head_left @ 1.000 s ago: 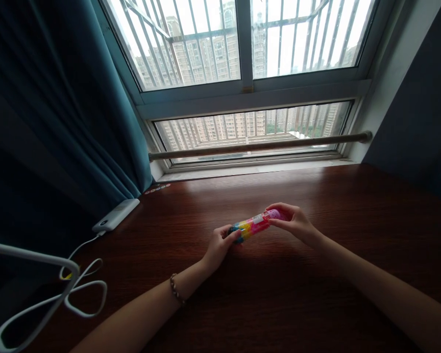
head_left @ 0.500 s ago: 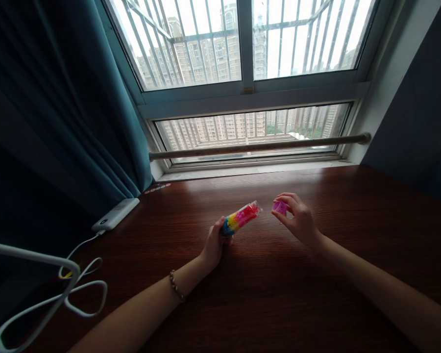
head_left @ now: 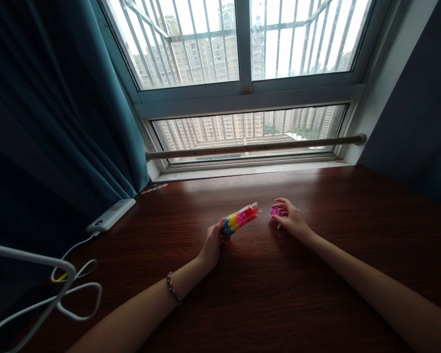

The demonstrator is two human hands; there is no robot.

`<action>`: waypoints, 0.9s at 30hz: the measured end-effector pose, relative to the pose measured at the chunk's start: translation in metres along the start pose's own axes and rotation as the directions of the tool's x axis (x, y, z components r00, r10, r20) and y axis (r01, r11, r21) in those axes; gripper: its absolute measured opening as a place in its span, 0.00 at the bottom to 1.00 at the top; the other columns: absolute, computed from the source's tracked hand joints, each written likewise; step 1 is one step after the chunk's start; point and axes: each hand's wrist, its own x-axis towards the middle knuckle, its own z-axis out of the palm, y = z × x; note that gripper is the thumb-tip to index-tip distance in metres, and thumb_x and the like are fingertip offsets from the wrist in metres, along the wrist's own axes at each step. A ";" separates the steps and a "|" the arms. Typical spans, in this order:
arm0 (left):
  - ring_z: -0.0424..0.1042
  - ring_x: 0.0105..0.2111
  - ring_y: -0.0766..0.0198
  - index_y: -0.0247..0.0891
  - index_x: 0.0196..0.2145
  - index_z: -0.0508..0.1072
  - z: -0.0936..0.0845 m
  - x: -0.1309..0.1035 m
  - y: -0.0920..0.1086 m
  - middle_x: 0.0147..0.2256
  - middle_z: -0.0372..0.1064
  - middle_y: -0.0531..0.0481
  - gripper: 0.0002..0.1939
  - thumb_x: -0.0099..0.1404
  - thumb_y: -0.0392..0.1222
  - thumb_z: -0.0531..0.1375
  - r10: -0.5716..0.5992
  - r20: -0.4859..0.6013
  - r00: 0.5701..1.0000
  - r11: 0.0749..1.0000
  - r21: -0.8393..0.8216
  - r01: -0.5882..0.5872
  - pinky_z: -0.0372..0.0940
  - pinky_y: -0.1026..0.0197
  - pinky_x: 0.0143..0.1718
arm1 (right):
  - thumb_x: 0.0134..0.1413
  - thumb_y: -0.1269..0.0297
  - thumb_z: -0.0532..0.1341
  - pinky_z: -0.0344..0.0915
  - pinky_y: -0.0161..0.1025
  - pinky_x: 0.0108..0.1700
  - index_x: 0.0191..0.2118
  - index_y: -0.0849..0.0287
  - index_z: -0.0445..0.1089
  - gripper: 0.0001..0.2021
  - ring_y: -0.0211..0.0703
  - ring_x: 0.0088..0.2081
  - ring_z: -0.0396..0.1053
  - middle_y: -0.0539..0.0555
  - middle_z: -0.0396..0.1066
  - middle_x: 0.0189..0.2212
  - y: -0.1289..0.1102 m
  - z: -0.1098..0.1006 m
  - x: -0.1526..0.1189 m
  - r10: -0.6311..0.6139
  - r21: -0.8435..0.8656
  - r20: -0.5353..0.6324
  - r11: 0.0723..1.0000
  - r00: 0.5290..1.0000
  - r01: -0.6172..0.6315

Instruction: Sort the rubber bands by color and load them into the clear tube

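Nearest my view, to the left of the bottle and closer to me, a looped white cable [head_left: 75,318] lies near the bracelet [head_left: 172,289]. With my left hand [head_left: 210,247] I hold the clear bottle [head_left: 241,218] by its blue end, thumb on top and fingers curled around beneath; its red end tilts away, up and to the right. I can't tell whether it touches the dark wooden surface [head_left: 242,304].

Just right of the bottle's open end, apart from it, my right hand [head_left: 293,221] pinches the pink cap [head_left: 276,212] between thumb and fingers. A second ago the cap sat on that end; now it is off, so the mouth is uncovered. The cap has also dipped since it came free.

Left of and beyond the bottle lies a white device [head_left: 110,215]; farther still, beyond the bottle, a rail [head_left: 257,147] crosses the window.
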 end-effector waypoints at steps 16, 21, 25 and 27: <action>0.57 0.15 0.74 0.33 0.26 0.66 -0.004 0.005 0.002 0.18 0.60 0.56 0.14 0.53 0.49 0.58 0.064 -0.102 0.993 0.979 -0.186 -0.082 0.51 0.70 0.15 | 0.43 0.65 0.62 0.64 0.47 0.46 0.51 0.59 0.56 0.27 0.44 0.41 0.68 0.57 0.68 0.40 -0.021 0.001 -0.013 -0.153 0.004 0.278 0.987 0.948 0.158; 0.57 0.15 0.75 0.35 0.26 0.65 -0.026 0.021 0.029 0.18 0.59 0.59 0.13 0.50 0.47 0.61 0.111 -0.168 0.980 0.947 -0.281 -0.156 0.51 0.70 0.15 | 0.46 0.63 0.60 0.66 0.44 0.44 0.44 0.60 0.63 0.17 0.42 0.39 0.69 0.57 0.69 0.38 -0.056 0.025 -0.011 -0.189 0.124 0.136 0.977 0.973 0.173; 0.60 0.16 0.75 0.35 0.27 0.65 -0.053 0.030 0.044 0.19 0.62 0.58 0.13 0.48 0.45 0.62 0.129 -0.198 0.972 0.947 -0.265 -0.180 0.51 0.71 0.15 | 0.38 0.62 0.65 0.66 0.40 0.40 0.38 0.60 0.67 0.16 0.41 0.38 0.69 0.55 0.69 0.39 -0.084 0.078 -0.003 -0.050 0.461 0.196 0.886 0.979 -0.047; 0.61 0.15 0.75 0.34 0.27 0.66 -0.062 0.030 0.043 0.20 0.63 0.57 0.13 0.48 0.45 0.63 0.121 -0.203 0.972 0.949 -0.263 -0.174 0.51 0.71 0.14 | 0.33 0.63 0.67 0.65 0.39 0.39 0.35 0.61 0.69 0.17 0.41 0.35 0.69 0.54 0.70 0.35 -0.089 0.108 0.003 0.036 0.589 0.223 0.791 0.974 -0.164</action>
